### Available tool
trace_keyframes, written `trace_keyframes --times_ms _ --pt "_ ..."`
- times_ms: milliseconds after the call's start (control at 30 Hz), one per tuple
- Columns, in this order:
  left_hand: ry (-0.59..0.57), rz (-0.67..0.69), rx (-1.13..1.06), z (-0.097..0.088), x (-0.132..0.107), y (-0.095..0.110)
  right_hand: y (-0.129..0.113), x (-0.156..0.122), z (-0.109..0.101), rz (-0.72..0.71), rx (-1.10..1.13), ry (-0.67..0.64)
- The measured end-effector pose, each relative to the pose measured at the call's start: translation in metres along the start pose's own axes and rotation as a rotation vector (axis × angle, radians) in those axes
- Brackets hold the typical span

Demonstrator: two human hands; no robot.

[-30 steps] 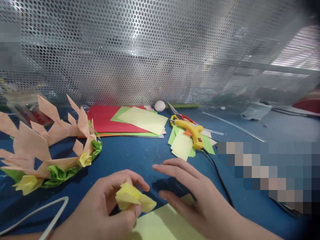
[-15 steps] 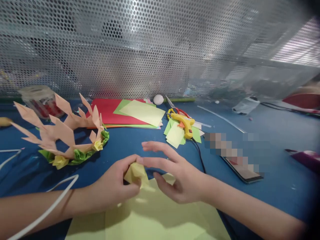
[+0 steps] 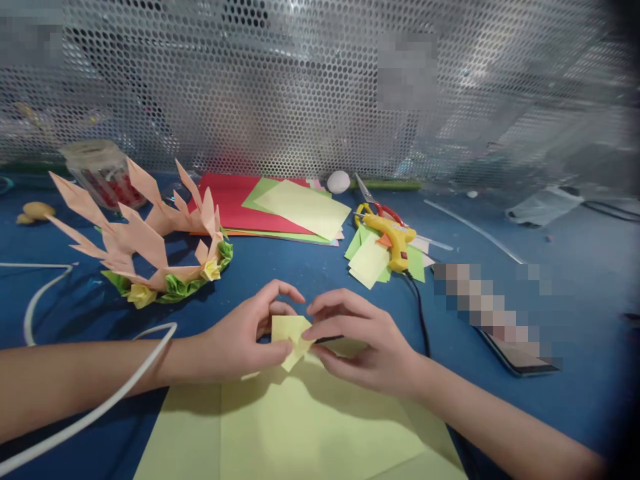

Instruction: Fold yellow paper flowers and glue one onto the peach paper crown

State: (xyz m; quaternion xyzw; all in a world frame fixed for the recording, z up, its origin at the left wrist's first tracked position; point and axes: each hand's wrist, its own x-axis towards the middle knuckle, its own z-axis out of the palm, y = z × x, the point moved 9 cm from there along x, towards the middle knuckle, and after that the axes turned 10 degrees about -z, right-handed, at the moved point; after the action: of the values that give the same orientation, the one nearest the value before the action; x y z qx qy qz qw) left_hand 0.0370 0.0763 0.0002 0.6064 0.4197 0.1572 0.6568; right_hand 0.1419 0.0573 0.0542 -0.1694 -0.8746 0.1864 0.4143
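Note:
Between my two hands is a small piece of folded yellow paper [image 3: 286, 329] with a pointed lower corner. My left hand [image 3: 245, 340] grips it from the left, thumb on the front face and fingers curled behind. From the right, my right hand [image 3: 367, 340] has its fingertips on the paper's right edge, the thumb lower down. Underneath both hands lies a large pale yellow-green sheet [image 3: 300, 427]. A paper crown [image 3: 145, 237] with peach spikes and green and yellow folded paper pieces stands to the left.
Sheets of red paper [image 3: 225, 207] lie at the back, beside scissors [image 3: 367, 190]. A yellow glue gun [image 3: 397, 241] rests on small paper squares [image 3: 369, 263]. A phone [image 3: 520, 350] is at right, a jar [image 3: 103, 173] at left. A white cable [image 3: 115, 393] crosses my left forearm.
The yellow paper now shows a flatter face toward me. My right fingertips have come down onto its edge, and my left fingers have lifted away from its top. The view has shifted slightly.

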Motion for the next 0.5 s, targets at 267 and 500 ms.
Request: trace_keyframes --times_ms 267,500 --pt "0.066 0.008 -0.097 -0.0057 0.0014 -0.0044 0.0095 -0.002 -0.0024 0.065 0.049 0.032" --pt "0.132 0.011 -0.132 -0.0104 0.0015 -0.0009 0.008 -0.0037 -0.0086 0.048 0.048 0.075"
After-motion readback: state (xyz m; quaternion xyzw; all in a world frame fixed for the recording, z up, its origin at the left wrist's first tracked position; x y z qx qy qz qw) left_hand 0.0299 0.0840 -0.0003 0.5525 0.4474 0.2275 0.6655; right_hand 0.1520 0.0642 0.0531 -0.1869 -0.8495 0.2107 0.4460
